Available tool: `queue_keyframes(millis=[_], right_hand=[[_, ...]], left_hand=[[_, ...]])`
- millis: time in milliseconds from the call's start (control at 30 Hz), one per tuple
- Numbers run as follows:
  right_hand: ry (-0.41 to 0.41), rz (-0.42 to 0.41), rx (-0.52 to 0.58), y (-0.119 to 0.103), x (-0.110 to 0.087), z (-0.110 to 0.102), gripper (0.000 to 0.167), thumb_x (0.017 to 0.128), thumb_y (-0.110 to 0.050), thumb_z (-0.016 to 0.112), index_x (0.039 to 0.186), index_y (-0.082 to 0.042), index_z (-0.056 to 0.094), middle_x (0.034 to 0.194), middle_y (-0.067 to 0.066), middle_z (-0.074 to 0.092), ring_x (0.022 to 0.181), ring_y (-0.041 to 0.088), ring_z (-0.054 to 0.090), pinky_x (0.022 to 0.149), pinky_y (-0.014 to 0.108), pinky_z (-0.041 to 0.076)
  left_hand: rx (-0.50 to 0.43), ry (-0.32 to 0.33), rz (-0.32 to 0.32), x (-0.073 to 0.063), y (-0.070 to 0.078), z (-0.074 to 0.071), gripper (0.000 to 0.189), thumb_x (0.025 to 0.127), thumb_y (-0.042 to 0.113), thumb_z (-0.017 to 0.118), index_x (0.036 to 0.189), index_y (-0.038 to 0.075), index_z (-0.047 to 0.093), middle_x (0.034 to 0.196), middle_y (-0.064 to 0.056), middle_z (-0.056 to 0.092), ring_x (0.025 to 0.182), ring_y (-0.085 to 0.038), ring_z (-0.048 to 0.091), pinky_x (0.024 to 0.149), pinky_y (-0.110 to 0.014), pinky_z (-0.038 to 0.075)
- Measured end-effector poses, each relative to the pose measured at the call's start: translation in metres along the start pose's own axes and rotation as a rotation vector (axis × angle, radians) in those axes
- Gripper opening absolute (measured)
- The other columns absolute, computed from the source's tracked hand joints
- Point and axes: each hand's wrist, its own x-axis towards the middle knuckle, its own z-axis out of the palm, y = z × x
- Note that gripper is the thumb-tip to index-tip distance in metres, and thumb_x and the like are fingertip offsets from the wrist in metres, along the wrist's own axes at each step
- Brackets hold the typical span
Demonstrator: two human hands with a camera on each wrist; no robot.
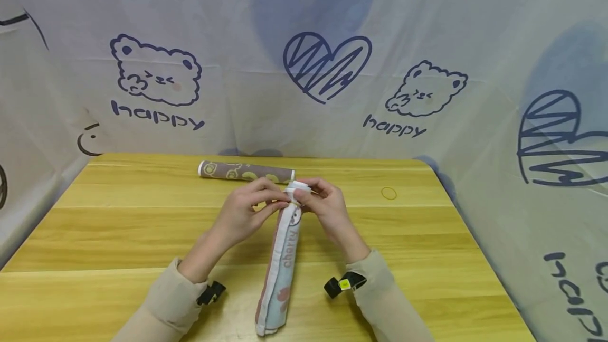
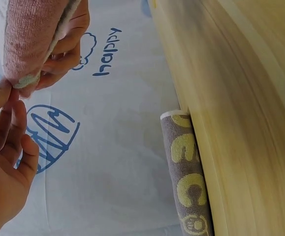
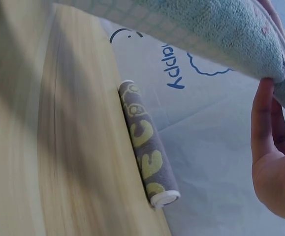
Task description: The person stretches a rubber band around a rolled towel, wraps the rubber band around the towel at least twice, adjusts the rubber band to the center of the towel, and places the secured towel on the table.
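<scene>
A rolled towel [image 1: 285, 268], pale blue and pink with "cherry" lettering, slants up from the table's near side, its far end between both hands. My left hand [image 1: 249, 207] pinches the roll's left side just below that end, thumb and index finger together. From the right, my right hand [image 1: 328, 207] grips the white end with its thumb in front and fingers behind. A thin yellowish band circles the towel at the fingertips, drawing it in to a narrow neck. The left wrist view shows the towel's pink side [image 2: 31, 39]; the right wrist view shows its blue side [image 3: 216, 34].
A second rolled towel [image 1: 247, 171], grey-brown with yellow figures, lies across the back of the wooden table [image 1: 119, 236], close behind the hands. A yellow rubber band [image 1: 382, 190] lies at the back right. Printed cloth [image 1: 247, 115] hangs behind and beside the table.
</scene>
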Motion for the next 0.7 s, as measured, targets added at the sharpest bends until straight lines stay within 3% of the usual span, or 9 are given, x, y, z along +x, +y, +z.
queue_keyframes(millis=[100, 367, 700], right_hand=[[0.027, -0.003, -0.009, -0.001, -0.001, 0.003, 0.013, 0.095, -0.004, 0.075, 0.107, -0.008, 0.073, 0.097, 0.002, 0.075, 0.077, 0.013, 0.069, 0.067, 0.026, 0.059], [0.114, -0.003, -0.065, -0.002, -0.002, 0.009, 0.021, 0.094, -0.002, 0.075, 0.112, 0.007, 0.070, 0.090, 0.003, 0.075, 0.072, 0.012, 0.067, 0.063, 0.025, 0.058], [0.169, -0.053, -0.098, -0.006, -0.007, 0.018, 0.013, 0.090, 0.004, 0.078, 0.100, 0.008, 0.070, 0.083, 0.000, 0.072, 0.067, 0.009, 0.062, 0.060, 0.021, 0.054]], left_hand=[[0.000, -0.015, -0.004, 0.000, 0.000, 0.000, 0.021, 0.083, -0.007, 0.083, 0.099, 0.006, 0.080, 0.098, -0.003, 0.071, 0.082, -0.016, 0.068, 0.068, -0.025, 0.056], [0.056, -0.015, -0.027, -0.002, 0.000, 0.003, 0.018, 0.084, -0.004, 0.083, 0.097, 0.006, 0.077, 0.098, -0.002, 0.070, 0.079, -0.014, 0.066, 0.067, -0.027, 0.058], [0.144, -0.063, -0.088, -0.004, 0.005, 0.004, 0.016, 0.087, 0.001, 0.083, 0.099, 0.009, 0.075, 0.096, 0.000, 0.068, 0.075, -0.011, 0.063, 0.062, -0.026, 0.054]])
